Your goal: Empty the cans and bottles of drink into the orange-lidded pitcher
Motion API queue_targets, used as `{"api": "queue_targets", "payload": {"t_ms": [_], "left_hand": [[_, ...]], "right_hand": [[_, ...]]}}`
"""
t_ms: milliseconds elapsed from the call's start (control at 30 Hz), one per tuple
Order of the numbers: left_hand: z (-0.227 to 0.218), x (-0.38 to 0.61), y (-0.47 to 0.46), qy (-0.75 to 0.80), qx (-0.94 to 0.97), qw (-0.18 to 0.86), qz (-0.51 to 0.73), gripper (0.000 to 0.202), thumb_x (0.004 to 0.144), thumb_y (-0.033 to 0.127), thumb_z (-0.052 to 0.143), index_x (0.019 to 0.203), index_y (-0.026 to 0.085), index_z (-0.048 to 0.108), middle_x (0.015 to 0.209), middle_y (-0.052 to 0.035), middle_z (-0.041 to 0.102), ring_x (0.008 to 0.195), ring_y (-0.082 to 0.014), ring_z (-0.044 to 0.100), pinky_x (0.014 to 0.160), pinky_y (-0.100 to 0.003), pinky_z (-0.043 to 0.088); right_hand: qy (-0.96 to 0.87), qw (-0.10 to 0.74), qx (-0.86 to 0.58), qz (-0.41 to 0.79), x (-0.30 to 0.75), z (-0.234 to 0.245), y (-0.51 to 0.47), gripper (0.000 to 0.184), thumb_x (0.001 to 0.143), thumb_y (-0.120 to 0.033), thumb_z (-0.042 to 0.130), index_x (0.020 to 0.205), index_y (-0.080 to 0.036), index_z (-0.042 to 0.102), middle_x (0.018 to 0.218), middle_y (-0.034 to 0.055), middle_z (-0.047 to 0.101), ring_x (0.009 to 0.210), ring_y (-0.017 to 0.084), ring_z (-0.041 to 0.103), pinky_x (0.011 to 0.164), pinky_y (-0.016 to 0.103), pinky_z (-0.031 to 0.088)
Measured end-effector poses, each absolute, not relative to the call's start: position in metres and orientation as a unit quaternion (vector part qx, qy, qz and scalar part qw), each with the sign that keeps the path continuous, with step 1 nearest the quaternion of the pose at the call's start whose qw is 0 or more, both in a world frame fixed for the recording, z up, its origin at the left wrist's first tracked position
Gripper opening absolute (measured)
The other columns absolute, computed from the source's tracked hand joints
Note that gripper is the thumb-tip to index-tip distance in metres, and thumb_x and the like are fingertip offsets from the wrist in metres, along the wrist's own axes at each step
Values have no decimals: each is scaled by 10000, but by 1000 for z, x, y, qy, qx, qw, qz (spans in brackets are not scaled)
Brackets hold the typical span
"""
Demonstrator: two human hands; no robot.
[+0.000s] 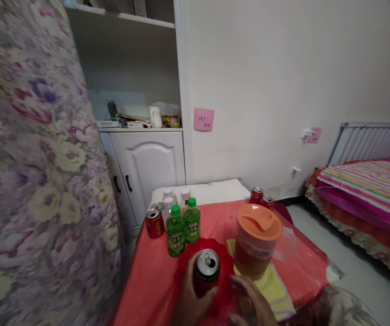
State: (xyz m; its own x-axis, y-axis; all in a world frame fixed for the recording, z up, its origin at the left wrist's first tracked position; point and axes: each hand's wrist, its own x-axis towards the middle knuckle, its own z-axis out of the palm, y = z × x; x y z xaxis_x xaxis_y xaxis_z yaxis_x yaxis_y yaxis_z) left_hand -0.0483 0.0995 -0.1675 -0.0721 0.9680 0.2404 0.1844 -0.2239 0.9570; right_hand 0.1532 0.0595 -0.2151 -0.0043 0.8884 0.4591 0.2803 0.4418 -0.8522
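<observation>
My left hand [190,296] is wrapped round an opened drink can [207,269], dark red with a black band under its silver top. The can is upright over a red scalloped plate [227,258]. To its right, my right hand [254,301] has its fingers bent and apart, with no object visible in them. Close behind that hand stands a clear pitcher [254,249] with an orange lid and brownish liquid, on a yellow cloth [274,290]. Two green-capped bottles [175,233] of green drink stand beyond the plate.
Left of the bottles is an open red can [154,222], with clear bottles [168,208] behind. More red cans [256,194] stand past the pitcher. A red cloth [143,280] covers the table. A floral curtain [41,158] hangs left; a bed [368,194] is right.
</observation>
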Motion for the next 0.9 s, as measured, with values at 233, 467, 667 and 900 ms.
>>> {"api": "queue_targets", "payload": {"t_ms": [233,467,667,900], "left_hand": [[-179,-54,103,458,558,403,563,818,602,359,828,1344,160,544,1387,-208,651,1326,-423,575,1138,-593,439],[-183,-51,102,427,549,454,557,889,595,395,871,1383,175,525,1419,-207,629,1357,-417,548,1158,-596,411],[-178,-54,102,391,547,501,545,1008,444,552,954,1330,207,621,1375,-174,679,1321,-444,575,1137,-581,446],[-166,-68,112,355,575,509,532,675,722,733,691,1181,239,736,1220,-143,776,1152,-373,712,1001,-495,580]], "right_hand": [[-681,500,-453,287,108,-185,87,737,722,-187,683,1439,-172,514,1463,160,595,1366,333,546,1142,484,450],[-665,532,-450,267,97,-186,87,703,758,-282,684,1430,-186,504,1432,149,623,1322,345,588,1107,457,491],[-630,559,-455,289,95,-188,81,782,689,-357,784,1415,-212,530,1393,140,650,1275,368,617,1083,459,505],[-626,541,-434,358,127,-189,71,756,608,-492,866,1287,-228,666,1212,122,754,1129,359,699,974,441,570]]}}
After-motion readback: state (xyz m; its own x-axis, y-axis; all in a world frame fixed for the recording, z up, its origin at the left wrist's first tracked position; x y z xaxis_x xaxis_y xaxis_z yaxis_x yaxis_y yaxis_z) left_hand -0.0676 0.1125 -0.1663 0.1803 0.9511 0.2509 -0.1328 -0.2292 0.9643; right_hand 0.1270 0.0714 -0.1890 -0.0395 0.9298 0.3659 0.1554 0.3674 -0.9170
